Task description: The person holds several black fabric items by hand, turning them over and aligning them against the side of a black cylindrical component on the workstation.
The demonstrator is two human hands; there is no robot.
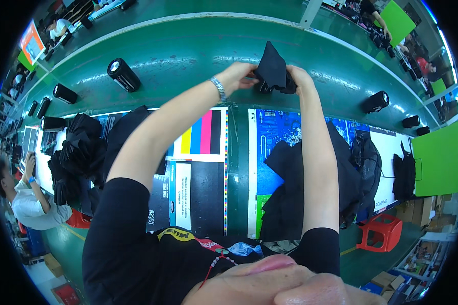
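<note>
Above the green belt, at the top middle of the head view, both hands hold a black cloth pouch (273, 67). It stands up to a pointed tip, and its lower part is bunched and dark. My left hand (239, 77) has its fingers curled at the pouch's left side. On the right side, my right hand (300, 80) is closed on the pouch's edge, its fingertips partly hidden. A dark shape shows under the cloth by the left fingertips; whether something sits inside, I cannot make out. Loose black cloth (285, 193) lies heaped beneath my right forearm.
Several black cylinders, like speakers, stand or lie on the green belt (188, 56), one at the left (123, 75) and another at the right (375, 102). More black cloth (76, 152) is piled left on the print-covered table. A co-worker (33, 198) sits at far left, a red stool (379, 232) at right.
</note>
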